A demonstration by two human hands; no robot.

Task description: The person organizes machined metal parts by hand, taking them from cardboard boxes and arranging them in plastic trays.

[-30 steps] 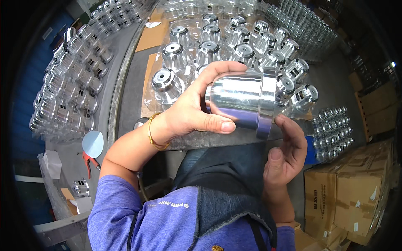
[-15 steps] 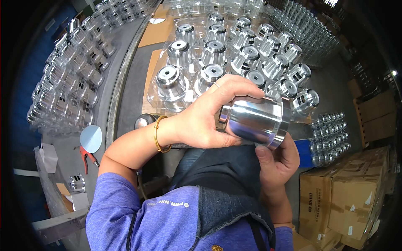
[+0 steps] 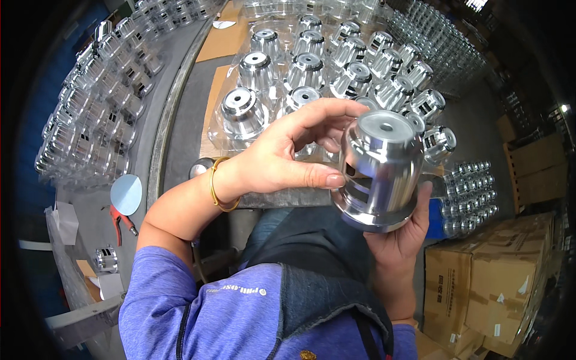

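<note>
A shiny metal cup-shaped part [image 3: 384, 168] is held in front of me, flanged rim down and slightly tilted, its flat end with a small centre hole facing up. Black marks show on its side. My right hand [image 3: 399, 237] supports it from below and from the right, its thumb raised beside the wall. Some of its fingers are hidden behind the part. At the left, my left hand [image 3: 288, 150] is loosely spread, thumb and bent fingers apart. Its thumb tip is at the part's side, and its index finger reaches toward the top edge.
A clear plastic tray [image 3: 231, 144] on the bench carries several similar parts. More stacked trays of parts [image 3: 90, 120] stand left. Red-handled pliers [image 3: 123, 225] and a pale round disc [image 3: 126, 195] lie there too. Cardboard boxes [image 3: 447, 288] are at the lower right.
The metal part has turned from lying sideways to nearly upright, its holed end now up. My left hand has loosened from around it, while my right hand has come under the rim.
</note>
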